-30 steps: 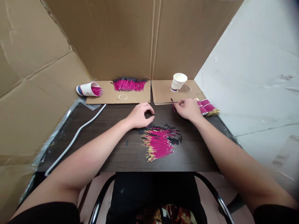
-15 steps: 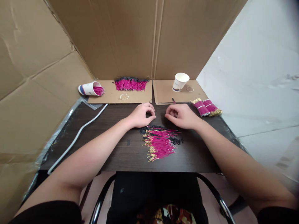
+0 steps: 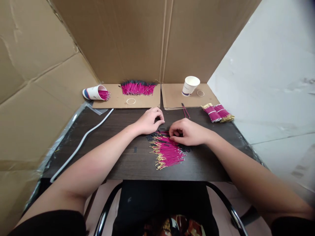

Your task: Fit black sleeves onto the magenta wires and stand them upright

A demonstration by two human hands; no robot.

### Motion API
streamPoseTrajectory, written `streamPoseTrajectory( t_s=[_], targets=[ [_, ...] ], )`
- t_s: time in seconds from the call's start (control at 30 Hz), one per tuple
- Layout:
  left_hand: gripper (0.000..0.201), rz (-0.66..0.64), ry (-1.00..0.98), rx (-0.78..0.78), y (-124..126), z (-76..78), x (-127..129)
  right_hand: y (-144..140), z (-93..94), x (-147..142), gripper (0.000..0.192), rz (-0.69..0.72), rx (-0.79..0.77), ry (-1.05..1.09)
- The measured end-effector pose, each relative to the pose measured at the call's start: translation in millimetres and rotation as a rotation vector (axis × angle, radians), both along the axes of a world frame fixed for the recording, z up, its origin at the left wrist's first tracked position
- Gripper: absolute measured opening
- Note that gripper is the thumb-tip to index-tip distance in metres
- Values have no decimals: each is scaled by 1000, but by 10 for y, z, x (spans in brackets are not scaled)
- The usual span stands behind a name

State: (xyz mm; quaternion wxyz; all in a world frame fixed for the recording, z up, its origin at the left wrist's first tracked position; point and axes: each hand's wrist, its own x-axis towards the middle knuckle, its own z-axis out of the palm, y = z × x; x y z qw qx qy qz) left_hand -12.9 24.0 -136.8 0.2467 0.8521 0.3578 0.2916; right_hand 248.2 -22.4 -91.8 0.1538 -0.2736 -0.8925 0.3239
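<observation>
Right hand (image 3: 188,132): you've come back from the far edge onto the pink wire pile (image 3: 167,152), fingertips pinching, probably one wire.
Left hand (image 3: 147,121): unmoved, curled; hold unclear.
Two wires (image 3: 185,112): now lying released.

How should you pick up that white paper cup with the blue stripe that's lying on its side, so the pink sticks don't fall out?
Probably best to grip the tipped white paper cup with the blue stripe around its middle, from above. It lies on its side with the closed base to the left and the mouth to the right, pink sticks poking out. Lifting the mouth end first should keep them inside.
</observation>
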Motion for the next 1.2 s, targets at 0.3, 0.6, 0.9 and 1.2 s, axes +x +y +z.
streamPoseTrajectory(
  t_s=[0.3, 0.6, 0.9, 1.2],
  targets=[
    [7, -7, -26, 1, -5, -4, -7, -4, -8, 9, 8, -21, 67, -63],
    [10, 6, 58, -9, 15, -24, -14, -24, -53, -17, 11, -8, 119, -88],
    [10, 65, -231, -189, 40, -10, 33, -24, 44, 24, 7, -100, 40, 86],
    [19, 119, -472, -449, 81, -25, 62, 163, -222, 32, 29, -450, -93, 436]
  ],
)
